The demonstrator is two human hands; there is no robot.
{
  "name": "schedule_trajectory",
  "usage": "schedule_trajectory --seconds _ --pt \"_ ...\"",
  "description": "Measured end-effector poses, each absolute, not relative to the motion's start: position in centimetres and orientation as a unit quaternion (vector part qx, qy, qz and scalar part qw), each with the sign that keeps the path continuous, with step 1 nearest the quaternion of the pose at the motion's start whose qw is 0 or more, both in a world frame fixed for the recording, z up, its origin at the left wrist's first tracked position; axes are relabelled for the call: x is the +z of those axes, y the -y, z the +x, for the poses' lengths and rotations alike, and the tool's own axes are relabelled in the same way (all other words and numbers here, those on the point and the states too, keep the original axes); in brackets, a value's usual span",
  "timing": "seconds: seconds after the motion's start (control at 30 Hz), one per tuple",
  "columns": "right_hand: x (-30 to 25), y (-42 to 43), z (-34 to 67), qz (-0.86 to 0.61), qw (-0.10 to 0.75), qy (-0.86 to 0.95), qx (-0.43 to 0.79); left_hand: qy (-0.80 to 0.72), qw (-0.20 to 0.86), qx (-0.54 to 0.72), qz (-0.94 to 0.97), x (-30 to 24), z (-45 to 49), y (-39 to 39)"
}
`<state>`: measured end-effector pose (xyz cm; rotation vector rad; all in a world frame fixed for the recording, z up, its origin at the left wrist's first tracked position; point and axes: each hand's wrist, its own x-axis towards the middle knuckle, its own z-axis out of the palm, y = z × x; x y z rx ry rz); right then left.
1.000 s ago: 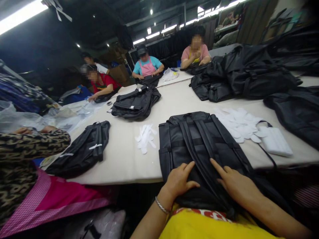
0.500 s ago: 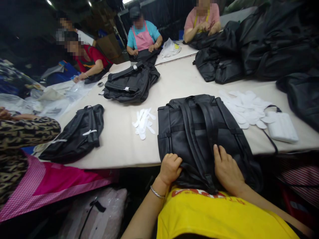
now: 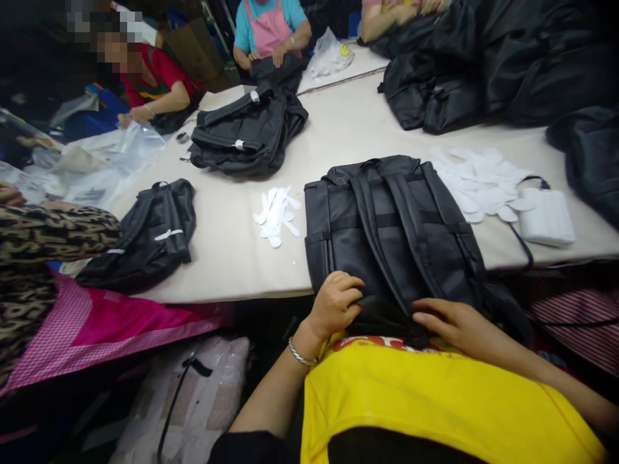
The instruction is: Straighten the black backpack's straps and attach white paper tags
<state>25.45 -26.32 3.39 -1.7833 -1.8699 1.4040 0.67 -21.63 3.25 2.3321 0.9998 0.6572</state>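
A black backpack (image 3: 387, 225) lies strap side up on the beige table (image 3: 232, 258), its lower end hanging over the near edge against my yellow shirt. My left hand (image 3: 333, 304), with a silver bracelet on the wrist, is curled and grips the backpack's bottom left corner. My right hand (image 3: 452, 325) is closed on the bottom edge of the same backpack, near where the straps end. A heap of white paper pieces (image 3: 276, 212) lies to the left of the backpack.
More white pieces (image 3: 476, 180) and a white pouch (image 3: 546, 219) lie on the right. Other black backpacks (image 3: 149, 235) (image 3: 246, 132) sit to the left, a big pile (image 3: 483, 64) at the back right. Several co-workers sit round the table; a leopard-print sleeve (image 3: 53, 232) rests at the left.
My hands slid from lying flat on the backpack's back down to its bottom edge and closed on it. The view tilted down, towards my lap.
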Motion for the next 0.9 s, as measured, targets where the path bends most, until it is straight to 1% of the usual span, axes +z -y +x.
schedule_trajectory --seconds 0.07,0.13,0.17,0.23,0.3,0.4,0.47,0.5,0.57,0.67,0.73,0.8,0.9 --pt "3.7 25.8 23.9 -0.566 0.131 0.512 0.632 -0.397 0.317 0.299 0.808 4.2 0.7 21.6" --pt "4.6 25.1 22.6 -0.501 0.182 0.414 0.738 -0.422 0.364 0.318 0.767 4.9 0.8 21.5" --pt "5.3 24.6 22.0 -0.469 0.209 0.382 0.769 -0.426 0.382 0.314 0.757 5.3 1.0 21.4" --pt "7.5 23.3 21.2 -0.434 0.266 0.347 0.788 -0.423 0.409 0.299 0.751 5.8 1.4 21.3" --pt "10.3 21.4 20.8 -0.441 0.337 0.341 0.758 -0.418 0.44 0.286 0.741 6.3 1.7 21.0" --pt "14.2 17.7 20.3 -0.466 0.477 0.387 0.637 -0.368 0.535 0.254 0.717 7.1 1.4 20.1" --pt "16.0 15.3 19.9 -0.452 0.544 0.427 0.563 -0.324 0.598 0.253 0.689 7.8 0.7 19.0" --pt "16.5 14.1 19.6 -0.441 0.567 0.44 0.539 -0.305 0.621 0.272 0.669 8.2 0.3 18.3" --pt "17.0 12.2 18.8 -0.416 0.59 0.449 0.527 -0.28 0.649 0.342 0.619 9.2 -0.6 16.6" --pt "16.6 10.2 16.9 -0.388 0.592 0.454 0.541 -0.273 0.662 0.437 0.544 11.1 -1.0 14.2" --pt "16.3 9.2 15.7 -0.38 0.59 0.467 0.538 -0.286 0.678 0.437 0.517 12.4 -0.6 12.8" --pt "15.9 8.3 14.8 -0.387 0.594 0.48 0.517 -0.291 0.714 0.397 0.498 13.4 0.1 11.7" --pt "15.0 7.4 14.6 -0.433 0.584 0.472 0.498 -0.295 0.758 0.363 0.454 13.8 1.0 10.3"
